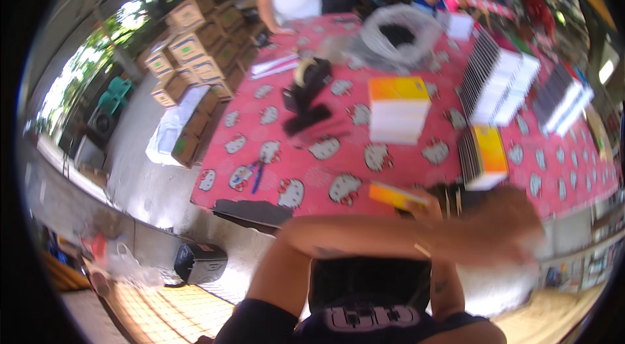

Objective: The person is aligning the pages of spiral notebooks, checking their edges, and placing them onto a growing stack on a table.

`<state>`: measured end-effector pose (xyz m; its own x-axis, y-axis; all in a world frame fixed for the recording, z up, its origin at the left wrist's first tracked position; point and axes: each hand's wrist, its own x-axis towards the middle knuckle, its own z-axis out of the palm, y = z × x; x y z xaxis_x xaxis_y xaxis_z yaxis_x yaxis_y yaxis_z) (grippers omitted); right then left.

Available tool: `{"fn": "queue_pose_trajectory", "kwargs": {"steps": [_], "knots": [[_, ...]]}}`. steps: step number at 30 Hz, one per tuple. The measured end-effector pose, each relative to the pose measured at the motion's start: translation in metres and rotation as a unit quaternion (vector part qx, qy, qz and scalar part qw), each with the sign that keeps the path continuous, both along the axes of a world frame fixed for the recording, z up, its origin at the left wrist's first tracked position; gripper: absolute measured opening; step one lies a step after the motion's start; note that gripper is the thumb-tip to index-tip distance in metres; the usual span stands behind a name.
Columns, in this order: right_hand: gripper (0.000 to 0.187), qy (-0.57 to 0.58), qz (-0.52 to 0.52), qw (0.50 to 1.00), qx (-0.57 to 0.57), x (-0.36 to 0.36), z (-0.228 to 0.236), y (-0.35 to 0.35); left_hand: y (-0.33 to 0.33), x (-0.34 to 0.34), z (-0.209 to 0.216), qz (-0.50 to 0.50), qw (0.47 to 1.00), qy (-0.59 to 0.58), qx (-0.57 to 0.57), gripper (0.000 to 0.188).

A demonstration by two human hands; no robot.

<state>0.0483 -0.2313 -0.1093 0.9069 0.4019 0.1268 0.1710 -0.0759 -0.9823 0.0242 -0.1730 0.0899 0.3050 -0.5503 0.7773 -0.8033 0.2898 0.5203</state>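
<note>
My left forearm reaches across in front of me to the right. At its end my left hand (498, 230) is smeared by motion, so its fingers cannot be made out. Behind that forearm, partly hidden, my right hand (424, 206) grips a thin yellow-orange booklet (390, 195) at the table's near edge. Just beyond the left hand stands a stack of yellow-covered booklets (485, 155). A dark item with pale strips (449, 199) lies beside the right hand, mostly covered. Farther off is a taller stack of white-edged sheets (399, 119) with a yellow-orange top.
A pink patterned tablecloth (319, 178) covers the table. On it are a black tape dispenser (309, 83), blue-handled scissors (258, 174), a large plastic bag (400, 34) and tall black-edged stacks (498, 80). Two people stand across the table. Cardboard boxes (189, 51) are piled at left.
</note>
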Motion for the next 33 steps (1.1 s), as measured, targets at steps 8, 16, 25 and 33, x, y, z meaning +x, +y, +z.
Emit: {"fn": "queue_pose_trajectory", "kwargs": {"steps": [8,16,25,33], "knots": [[0.029,0.067,0.004,0.996,0.057,0.0,0.001,0.021,-0.095,-0.038,-0.014,-0.191,0.975,-0.029,0.114,0.041],[0.029,0.065,0.026,0.994,0.084,0.001,-0.003,0.022,-0.107,-0.049,-0.015,-0.2,0.968,-0.036,0.144,0.045],[0.028,0.047,-0.003,0.998,0.052,0.001,0.009,0.02,-0.116,-0.057,-0.011,-0.213,0.961,-0.052,0.17,0.049],[0.029,0.025,0.021,0.999,0.008,0.002,0.018,0.038,-0.084,-0.061,0.016,-0.179,0.948,-0.098,0.245,0.053]]}}
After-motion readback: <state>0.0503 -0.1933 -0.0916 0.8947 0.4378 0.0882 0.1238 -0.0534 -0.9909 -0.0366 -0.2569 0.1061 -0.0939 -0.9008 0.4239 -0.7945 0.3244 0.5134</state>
